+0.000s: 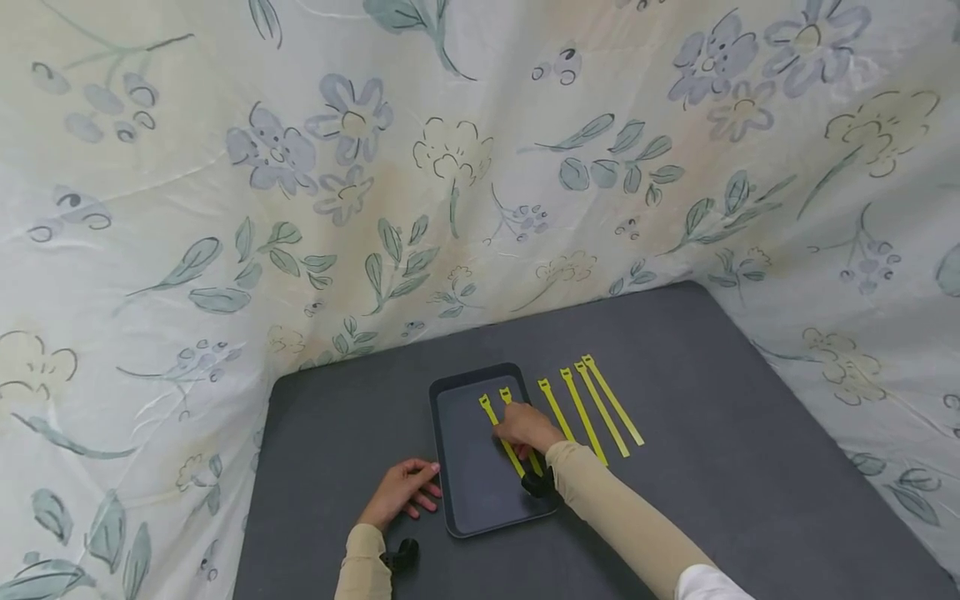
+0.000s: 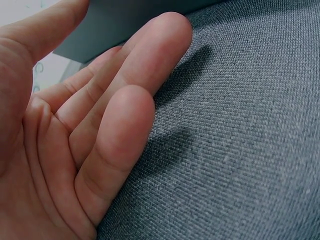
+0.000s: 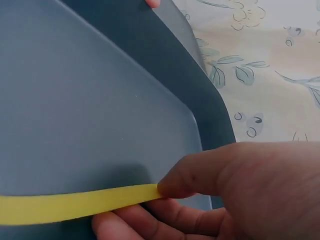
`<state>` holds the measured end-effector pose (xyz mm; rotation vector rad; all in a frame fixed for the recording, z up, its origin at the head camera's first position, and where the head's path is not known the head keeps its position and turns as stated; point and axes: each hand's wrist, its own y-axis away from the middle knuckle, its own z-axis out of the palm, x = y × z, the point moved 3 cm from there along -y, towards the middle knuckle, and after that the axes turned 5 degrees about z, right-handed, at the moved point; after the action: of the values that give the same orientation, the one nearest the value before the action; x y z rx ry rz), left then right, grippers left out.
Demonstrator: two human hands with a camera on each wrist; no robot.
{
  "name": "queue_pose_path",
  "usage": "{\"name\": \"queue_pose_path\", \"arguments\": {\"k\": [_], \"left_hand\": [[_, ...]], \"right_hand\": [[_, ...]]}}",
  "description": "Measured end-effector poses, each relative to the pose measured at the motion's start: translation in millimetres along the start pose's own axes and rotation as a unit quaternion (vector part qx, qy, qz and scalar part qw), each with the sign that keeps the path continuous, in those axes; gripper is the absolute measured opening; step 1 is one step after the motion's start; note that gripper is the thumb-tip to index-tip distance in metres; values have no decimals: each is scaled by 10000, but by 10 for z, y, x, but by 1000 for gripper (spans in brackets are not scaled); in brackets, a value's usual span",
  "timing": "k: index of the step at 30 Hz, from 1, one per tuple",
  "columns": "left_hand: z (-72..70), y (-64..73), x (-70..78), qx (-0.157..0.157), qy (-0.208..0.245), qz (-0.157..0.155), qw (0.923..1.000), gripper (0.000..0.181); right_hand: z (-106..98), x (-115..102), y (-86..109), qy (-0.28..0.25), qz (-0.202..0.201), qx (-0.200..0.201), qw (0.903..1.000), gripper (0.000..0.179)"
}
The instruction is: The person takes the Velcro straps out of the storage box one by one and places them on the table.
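My right hand (image 1: 528,429) reaches over the right part of a dark shallow tray (image 1: 465,492). In the right wrist view its thumb and fingers pinch a flat yellow cable strap (image 3: 75,204) above the tray floor. Two straps with slotted heads show at the tray in the head view, a left one (image 1: 485,404) and a right one (image 1: 506,394); the hand partly covers them. My left hand (image 1: 405,487) rests beside the tray's left wall, fingers loosely bent and holding nothing. Its fingertips are at the wall; contact is hard to tell.
Several more yellow straps (image 1: 611,400) lie side by side on the dark grey table (image 1: 712,483), right of the tray. A floral curtain (image 1: 480,167) hangs behind the table and along its sides.
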<state>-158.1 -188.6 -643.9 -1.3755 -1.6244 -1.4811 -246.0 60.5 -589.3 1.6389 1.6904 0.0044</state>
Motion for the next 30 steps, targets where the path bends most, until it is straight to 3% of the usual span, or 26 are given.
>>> {"name": "queue_pose_path", "arguments": {"k": [5,10,17,23,30], "left_hand": [[17,20,-22,1,15,-6,10000,56],[30,36,-45,-1,6,1,10000,55],[50,41,-58,18,-15,-9,10000,54],[75,48,-53,55,1,17,10000,55],[87,73,-41,74,33,52,10000,53]], "right_hand": [[17,31,19,-305,-313,-141,9989,38],[65,98,10,-1278,-668,-278,9892,23],[111,161,12,-2807,-953,-512,9537,15],[150,232,-17,-3522,-968,-667,9285,22],[124,293,-67,-4268,-1105,-961,8924,28]]}}
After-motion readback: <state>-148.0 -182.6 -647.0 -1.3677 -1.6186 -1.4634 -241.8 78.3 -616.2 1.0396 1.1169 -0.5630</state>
